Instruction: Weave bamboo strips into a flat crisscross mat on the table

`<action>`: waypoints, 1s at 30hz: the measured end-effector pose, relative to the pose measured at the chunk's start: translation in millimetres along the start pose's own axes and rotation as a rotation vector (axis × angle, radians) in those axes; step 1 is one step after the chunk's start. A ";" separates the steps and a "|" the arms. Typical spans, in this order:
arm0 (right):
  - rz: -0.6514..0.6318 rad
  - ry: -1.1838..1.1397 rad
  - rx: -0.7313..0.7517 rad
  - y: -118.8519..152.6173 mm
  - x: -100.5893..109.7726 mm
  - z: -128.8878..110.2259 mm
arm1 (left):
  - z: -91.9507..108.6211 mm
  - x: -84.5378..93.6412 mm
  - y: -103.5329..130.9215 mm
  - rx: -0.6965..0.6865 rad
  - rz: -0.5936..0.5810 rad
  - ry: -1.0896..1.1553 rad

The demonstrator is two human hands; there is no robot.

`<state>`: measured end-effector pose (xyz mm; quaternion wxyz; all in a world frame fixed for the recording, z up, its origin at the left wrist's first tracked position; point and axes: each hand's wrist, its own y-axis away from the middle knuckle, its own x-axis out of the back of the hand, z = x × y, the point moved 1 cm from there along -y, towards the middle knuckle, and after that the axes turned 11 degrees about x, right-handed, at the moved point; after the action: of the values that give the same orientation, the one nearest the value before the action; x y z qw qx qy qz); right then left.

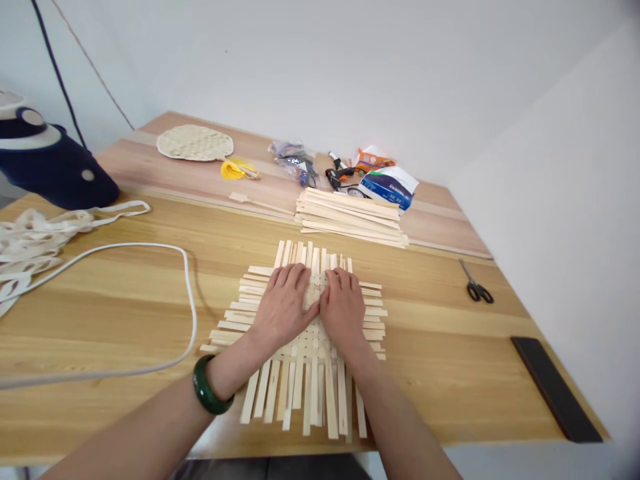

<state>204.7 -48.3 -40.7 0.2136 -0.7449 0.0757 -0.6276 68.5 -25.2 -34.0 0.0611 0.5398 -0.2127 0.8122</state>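
A woven mat of pale flat strips [305, 348] lies on the wooden table, with loose strip ends sticking out on all sides. My left hand [284, 303] rests palm down on the mat's upper left part, fingers pointing forward, thumb angled toward the middle. A green bangle [210, 387] circles the left wrist. On the mat's upper right part lies my right hand [344, 305], its fingers bent close together over the weave near the top edge. Whether the right fingers pinch a strip is hidden. Both thumbs nearly meet over the weave.
Behind the mat lies a pile of loose strips [350, 217]. Scissors [477, 288] and a dark flat block [555, 388] are at right. A white cord [187, 287] curves at left near white tape [35, 243]. Farther back are a woven fan [195, 143] and a tissue pack [387, 189].
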 end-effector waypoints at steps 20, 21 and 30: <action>0.031 0.021 0.034 -10.5 -9.5 14.6 | 1.1 -3.3 -21.1 0.117 -0.063 -0.044; 0.028 0.014 0.035 -10.3 -9.2 14.7 | 1.1 -3.3 -20.8 0.116 -0.065 -0.047; 0.093 -0.105 -0.052 -7.0 -8.4 10.5 | 1.4 -0.8 -18.9 0.101 -0.026 -0.074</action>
<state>212.1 -36.6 -46.7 0.2270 -0.7778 0.1151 -0.5747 76.3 -8.6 -29.0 0.0361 0.5747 -0.1664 0.8004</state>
